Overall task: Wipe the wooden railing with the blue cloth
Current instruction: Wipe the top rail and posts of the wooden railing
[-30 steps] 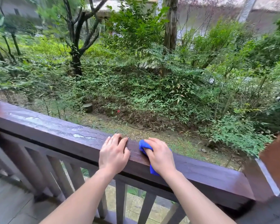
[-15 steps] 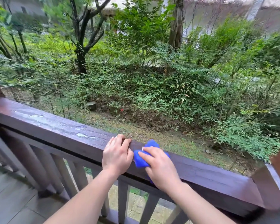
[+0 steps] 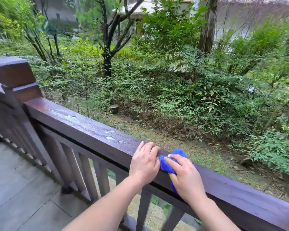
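**Railing wipe part-way, pale patches left**

The wooden railing [image 3: 83,124] ran from the corner post [image 3: 13,77] down to the right; pale wet-looking patches [image 3: 112,138] lay unwiped left of the hands, so much seemingly remained; the right hand [image 3: 187,179] pressed flat, its grip closed down on the blue cloth [image 3: 172,161] atop the rail; the left hand [image 3: 144,164] rested just beside it, fingers curled over the rail's top, holding nothing.

No writing, label, brand, number or sign can be read anywhere in this view.
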The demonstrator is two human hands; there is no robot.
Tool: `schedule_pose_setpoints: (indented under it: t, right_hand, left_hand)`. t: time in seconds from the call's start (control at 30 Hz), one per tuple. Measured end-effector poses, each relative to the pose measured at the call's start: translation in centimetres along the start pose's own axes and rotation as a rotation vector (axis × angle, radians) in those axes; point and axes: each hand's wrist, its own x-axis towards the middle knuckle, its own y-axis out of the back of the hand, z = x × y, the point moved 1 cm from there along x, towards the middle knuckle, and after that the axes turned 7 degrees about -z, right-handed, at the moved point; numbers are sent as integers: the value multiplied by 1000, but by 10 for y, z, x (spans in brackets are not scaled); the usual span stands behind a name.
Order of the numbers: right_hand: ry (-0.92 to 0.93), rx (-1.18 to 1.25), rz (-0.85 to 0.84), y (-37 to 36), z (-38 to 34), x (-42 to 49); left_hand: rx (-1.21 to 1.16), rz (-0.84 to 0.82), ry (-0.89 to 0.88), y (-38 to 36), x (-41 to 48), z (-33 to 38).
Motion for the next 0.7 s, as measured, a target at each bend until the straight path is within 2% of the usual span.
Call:
schedule_pose_setpoints:
  t: [0.13, 0.2, 0.3, 0.43, 0.53, 0.6, 0.7]
  right_hand:
    - [-233, -45, -48, -8, -23, 43]
    - [-224, -36, -69, -18, -45, 61]
    - [-73, -14, -109, -34, -63, 73]
    - [-127, 16, -95, -39, -53, 98]
    - [-102, -22, -141, -45, -63, 111]
    - [-36, -18, -140, -48, -61, 108]
    - [67, -25, -113, -50, -51, 101]
  left_hand:
    - [-169, 61, -163, 26, -9, -23]
    - [-141, 157, -141, 45, -11, -52]
    - [-28, 232, 62, 75, -5, -121]
    - [-4, 155, 375, 97, 27, -212]
    - [-60, 94, 492, 89, 49, -236]
    - [-61, 147, 555, 84, 53, -240]
    - [-57, 229, 499, 79, 48, -245]
